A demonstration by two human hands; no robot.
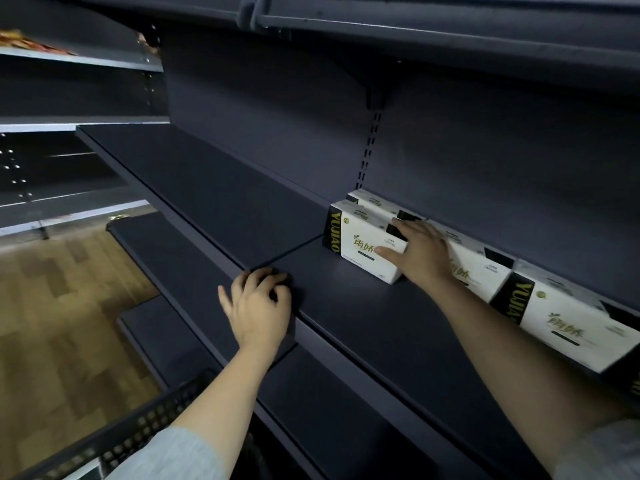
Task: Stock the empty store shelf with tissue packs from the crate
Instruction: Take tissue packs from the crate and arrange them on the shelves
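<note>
1. Packs (363,244): a row sits along the back of the shelf (381,323), from the middle joint out toward the right end. The leftmost one is stacked or doubled w/ another behind/above it (can't tell which).
2. R hand (420,252): fingers spread and mostly straight, laid flat on the front face and top edge of the leftmost pack. Reads as pressing/nudging, not a grip.
3. L hand (258,306): fingers curled over the shelf's front edge near the middle joint, holding no pack. Prob bracing.
4. Handling (judgement): film-wrapped soft tissue, so light, squashy and slick on the wrap. It'll slide easily on the painted shelf. Take it across the long faces, thumb front and fingers back, or push flat-palmed to square it up. Don't pinch the corners; the wrap will dent.
5. Crate (138,424): only a black mesh rim shows at the bottom left, below the L forearm. Contents not visible, so no count of packs left.
6. Hidden/unclear:
   - R arm covers part of the second pack.
   - Far-right packs are cut by the frame and blurred.
   - Small print unreadable apart from the "YUJIAO" side band.
   - Left half of the shelf is bare, so stocking is likely early.
</note>
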